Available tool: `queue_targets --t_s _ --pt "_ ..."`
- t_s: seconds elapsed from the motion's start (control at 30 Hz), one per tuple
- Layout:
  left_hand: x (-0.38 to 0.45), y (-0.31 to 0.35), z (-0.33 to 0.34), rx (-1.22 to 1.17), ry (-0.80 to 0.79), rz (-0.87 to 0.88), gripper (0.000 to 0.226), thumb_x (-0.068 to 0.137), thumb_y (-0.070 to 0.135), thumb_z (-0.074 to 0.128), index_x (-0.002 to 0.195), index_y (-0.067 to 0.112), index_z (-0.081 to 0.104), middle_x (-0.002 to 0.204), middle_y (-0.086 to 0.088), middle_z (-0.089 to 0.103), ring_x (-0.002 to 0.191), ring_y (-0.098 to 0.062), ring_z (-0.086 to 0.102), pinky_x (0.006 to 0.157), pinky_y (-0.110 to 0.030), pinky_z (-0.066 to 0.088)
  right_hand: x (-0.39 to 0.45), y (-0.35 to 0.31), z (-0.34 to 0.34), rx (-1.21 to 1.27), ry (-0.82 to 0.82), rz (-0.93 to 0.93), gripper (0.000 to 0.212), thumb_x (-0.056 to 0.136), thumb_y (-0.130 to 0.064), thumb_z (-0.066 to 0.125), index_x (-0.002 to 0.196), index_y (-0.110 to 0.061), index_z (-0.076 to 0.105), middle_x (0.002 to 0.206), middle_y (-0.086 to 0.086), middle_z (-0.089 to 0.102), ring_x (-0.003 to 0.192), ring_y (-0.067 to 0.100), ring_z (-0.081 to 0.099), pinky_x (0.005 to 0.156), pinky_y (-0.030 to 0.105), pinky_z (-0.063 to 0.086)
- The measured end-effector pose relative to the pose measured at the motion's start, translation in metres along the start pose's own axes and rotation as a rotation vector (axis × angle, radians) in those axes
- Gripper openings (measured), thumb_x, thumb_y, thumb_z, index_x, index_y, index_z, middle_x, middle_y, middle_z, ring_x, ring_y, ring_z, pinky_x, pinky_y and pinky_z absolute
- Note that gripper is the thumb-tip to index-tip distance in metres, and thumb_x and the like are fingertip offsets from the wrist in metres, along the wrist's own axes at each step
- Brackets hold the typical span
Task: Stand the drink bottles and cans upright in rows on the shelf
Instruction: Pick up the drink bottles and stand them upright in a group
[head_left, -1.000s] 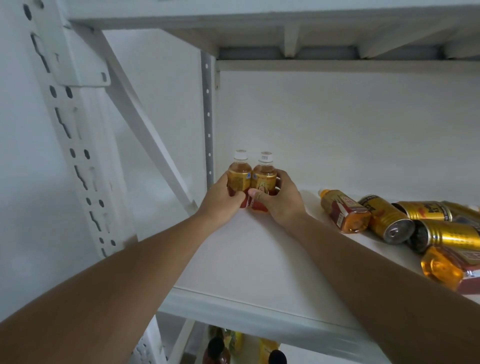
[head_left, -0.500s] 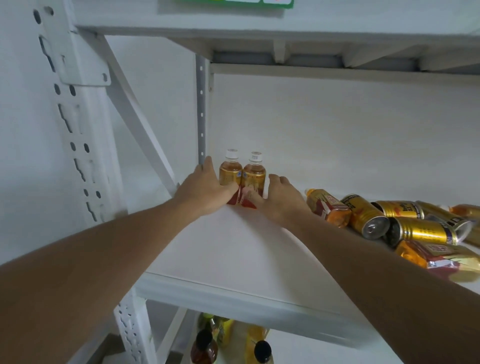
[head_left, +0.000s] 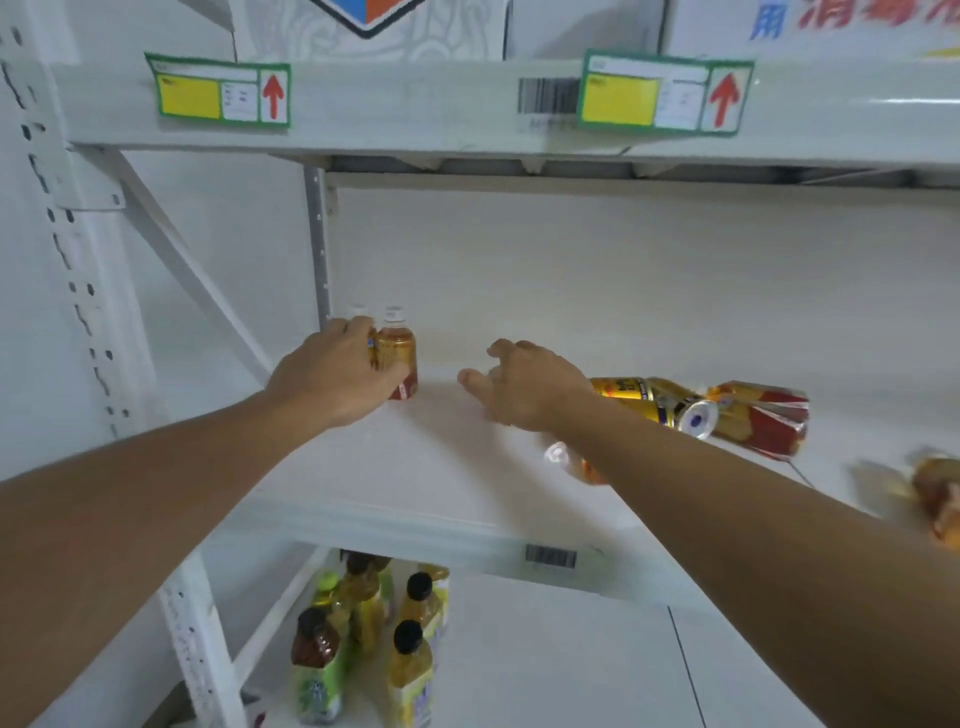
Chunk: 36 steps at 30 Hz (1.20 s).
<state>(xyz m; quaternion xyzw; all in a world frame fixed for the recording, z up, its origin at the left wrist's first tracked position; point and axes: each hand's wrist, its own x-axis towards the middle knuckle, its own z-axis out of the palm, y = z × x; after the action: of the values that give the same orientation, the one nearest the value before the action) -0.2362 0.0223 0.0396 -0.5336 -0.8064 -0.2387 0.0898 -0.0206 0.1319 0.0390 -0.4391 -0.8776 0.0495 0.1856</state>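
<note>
Two small amber tea bottles with white caps stand upright at the back left corner of the white shelf. My left hand rests against them, covering most of the left one; the right bottle shows beside my fingers. My right hand hovers open over the shelf, apart from the bottles. To its right lie a gold can and a bottle with a red label on their sides. A bottle cap peeks out under my right forearm. Another blurred bottle lies at the far right.
The white upright post stands just behind the two bottles. The shelf above carries yellow labels with red arrows and cartons. On the lower shelf stand several bottles with dark caps.
My right hand has let go of the standing bottles and moved right, fingers spread. My left hand stays on them. The view has pulled back and tilted up.
</note>
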Motion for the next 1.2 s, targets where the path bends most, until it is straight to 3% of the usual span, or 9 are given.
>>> queue_targets --t_s 0.1,0.2,0.3,0.5,0.6,0.7,0.97,1.2 --pt "-0.025 0.043 0.002 0.052 -0.010 0.031 0.067 0.082 0.069 0.046 0.136 0.031 0.054 0.135 -0.004 0.062 0.119 -0.034 0.062 0.095 -0.052 0.055 -0.031 0.039 -0.027 0.013 0.017 0.026 0.079 0.089 -0.076 0.038 0.145 -0.022 0.055 0.140 0.006 0.060 0.128 0.031 0.057 0.099 0.047 0.049" --pt "-0.042 0.083 0.012 0.063 -0.022 0.042 0.070 0.088 0.071 0.041 0.142 0.029 0.052 0.146 -0.004 0.058 0.127 -0.034 0.059 0.099 -0.052 0.054 -0.061 0.081 -0.051 0.013 0.021 0.046 0.097 0.080 -0.087 0.029 0.149 -0.023 0.052 0.141 0.006 0.059 0.129 0.031 0.056 0.095 0.046 0.047" --pt "-0.056 0.117 0.024 0.054 -0.035 0.029 0.086 0.088 0.077 0.034 0.161 0.032 0.038 0.163 -0.001 0.047 0.141 -0.033 0.053 0.098 -0.047 0.050 -0.084 0.123 -0.065 -0.004 0.048 0.062 0.085 0.090 -0.079 0.035 0.152 -0.023 0.050 0.146 0.005 0.058 0.131 0.030 0.056 0.095 0.045 0.047" --pt "-0.062 0.165 0.039 0.032 -0.081 0.065 0.078 0.094 0.071 0.033 0.161 0.031 0.038 0.164 -0.003 0.045 0.144 -0.034 0.050 0.099 -0.048 0.046 -0.111 0.171 -0.077 -0.013 -0.001 0.092 0.065 0.097 -0.071 0.037 0.130 -0.020 0.060 0.122 0.008 0.064 0.109 0.030 0.059 0.085 0.042 0.049" --pt "-0.058 0.181 0.039 0.010 -0.105 0.083 0.083 0.092 0.073 0.030 0.161 0.028 0.039 0.164 -0.005 0.044 0.145 -0.034 0.049 0.104 -0.049 0.046 -0.115 0.181 -0.080 0.012 0.013 0.111 0.064 0.098 -0.070 0.036 0.131 -0.022 0.062 0.119 0.007 0.066 0.108 0.030 0.062 0.092 0.046 0.055" --pt "-0.052 0.187 0.040 -0.004 -0.121 0.100 0.092 0.084 0.075 0.023 0.161 0.028 0.038 0.164 -0.005 0.044 0.144 -0.034 0.050 0.103 -0.048 0.047 -0.117 0.188 -0.076 0.003 0.036 0.130 0.067 0.098 -0.071 0.035 0.139 -0.024 0.060 0.126 0.008 0.067 0.114 0.032 0.063 0.093 0.047 0.055" --pt "0.002 0.161 0.059 -0.032 -0.119 0.102 0.072 0.099 0.062 0.037 0.161 0.025 0.040 0.163 -0.008 0.047 0.142 -0.034 0.052 0.107 -0.048 0.048 -0.090 0.213 -0.081 -0.030 0.062 0.253 0.087 0.089 -0.085 0.032 0.150 -0.028 0.052 0.144 0.006 0.063 0.130 0.031 0.059 0.092 0.043 0.045" --pt "0.052 0.149 0.050 -0.042 -0.102 0.113 0.071 0.101 0.057 0.037 0.162 0.022 0.040 0.164 -0.009 0.046 0.145 -0.034 0.049 0.109 -0.046 0.046 -0.064 0.251 -0.108 -0.067 0.095 0.349 0.073 0.097 -0.071 0.047 0.153 -0.025 0.051 0.152 0.009 0.059 0.139 0.032 0.053 0.104 0.044 0.045"
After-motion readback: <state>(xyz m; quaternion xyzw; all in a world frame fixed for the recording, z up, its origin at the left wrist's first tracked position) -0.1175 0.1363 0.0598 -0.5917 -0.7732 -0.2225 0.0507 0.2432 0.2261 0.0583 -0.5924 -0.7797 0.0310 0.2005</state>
